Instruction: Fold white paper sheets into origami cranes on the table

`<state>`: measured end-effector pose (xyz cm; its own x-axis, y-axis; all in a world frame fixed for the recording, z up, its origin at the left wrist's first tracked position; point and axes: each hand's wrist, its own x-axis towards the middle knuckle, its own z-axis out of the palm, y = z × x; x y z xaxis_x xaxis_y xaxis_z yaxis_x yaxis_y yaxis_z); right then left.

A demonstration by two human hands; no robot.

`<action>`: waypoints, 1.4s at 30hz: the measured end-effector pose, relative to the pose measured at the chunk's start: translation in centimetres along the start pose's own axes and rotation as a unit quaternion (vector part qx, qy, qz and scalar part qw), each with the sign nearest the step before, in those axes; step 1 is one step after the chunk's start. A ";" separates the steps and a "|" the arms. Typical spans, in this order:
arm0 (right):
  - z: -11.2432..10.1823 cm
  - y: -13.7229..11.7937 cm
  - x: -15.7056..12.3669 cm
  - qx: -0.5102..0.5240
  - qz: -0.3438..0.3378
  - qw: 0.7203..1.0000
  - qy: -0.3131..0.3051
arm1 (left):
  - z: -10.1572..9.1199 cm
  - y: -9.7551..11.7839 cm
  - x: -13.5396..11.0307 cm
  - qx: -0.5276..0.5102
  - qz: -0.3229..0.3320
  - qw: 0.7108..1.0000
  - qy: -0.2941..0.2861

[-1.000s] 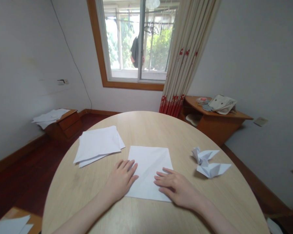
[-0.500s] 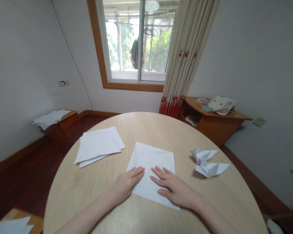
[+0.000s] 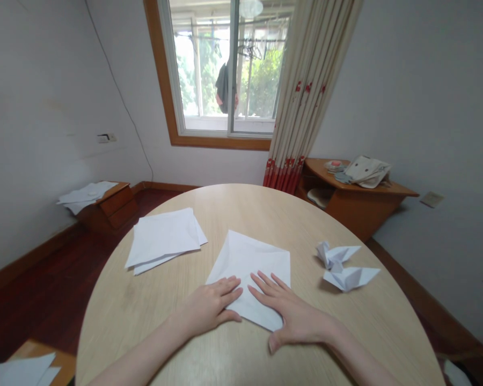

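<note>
A sheet of white paper point(image 3: 257, 254) with faint creases lies in front of me on the round wooden table point(image 3: 153, 321). My left hand point(image 3: 217, 303) rests on its left edge, fingers stretched out and thumb pointing right. Across its right part lies my right hand point(image 3: 287, 311), fingers spread, with the thumb out past the near edge. Neither hand grips anything; the paper under the palms is hidden. To the right sit two folded paper figures point(image 3: 352, 277), close together.
A stack of white paper point(image 3: 165, 233) lies at the table's left. Beyond it stands a small wooden cabinet point(image 3: 118, 203) with papers on top. A corner desk point(image 3: 398, 190) carrying a cloth bag point(image 3: 368, 171) is at the back right, beside the curtain point(image 3: 300, 107).
The paper has shifted slightly away from me and turned a little. My right thumb has spread toward me past the near edge, and my left thumb now shows.
</note>
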<state>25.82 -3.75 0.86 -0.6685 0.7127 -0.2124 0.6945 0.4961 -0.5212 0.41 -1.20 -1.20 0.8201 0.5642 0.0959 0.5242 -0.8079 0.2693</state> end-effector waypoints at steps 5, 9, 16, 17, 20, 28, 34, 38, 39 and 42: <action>-0.4 0.4 -0.1 0.063 -0.012 0.998 -0.002 | 0.2 -0.4 -0.1 -0.010 0.001 1.000 0.027; -0.8 0.6 -0.3 0.132 -0.051 0.990 -0.002 | -0.1 -0.5 -0.1 -0.027 -0.010 0.999 0.025; -1.8 0.7 -0.6 0.230 -0.076 0.970 -0.022 | -0.5 -0.5 0.0 -0.070 -0.032 0.996 0.036; -2.0 0.7 -0.7 0.233 -0.066 0.970 -0.025 | -0.5 -0.4 0.0 -0.077 -0.037 0.996 0.040; -2.2 0.5 -1.1 0.232 -0.029 0.972 -0.026 | -0.6 -0.3 0.1 -0.097 -0.048 0.993 0.053; -1.0 0.5 -1.2 0.282 0.008 0.957 0.066 | -0.7 -0.4 -0.2 -0.132 -0.057 0.987 0.068; -0.4 0.7 -0.2 0.344 0.041 0.922 0.176 | -0.6 -0.4 -0.2 -0.147 -0.061 0.983 0.087; 0.0 1.4 0.4 0.366 0.075 0.895 0.246 | -0.7 -0.3 -0.1 -0.135 -0.080 0.982 0.108; 0.0 1.5 0.5 0.366 0.076 0.890 0.263 | -0.7 -0.3 0.0 -0.128 -0.083 0.982 0.111; 0.0 1.8 0.7 0.349 0.082 0.881 0.308 | -0.8 -0.2 0.0 -0.105 -0.077 0.985 0.114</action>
<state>26.64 -2.39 -0.26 -0.1550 0.9869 0.0449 0.2910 0.0890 -0.9526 0.16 -0.86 -0.54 0.6487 0.7208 0.2443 0.5605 -0.6696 0.4873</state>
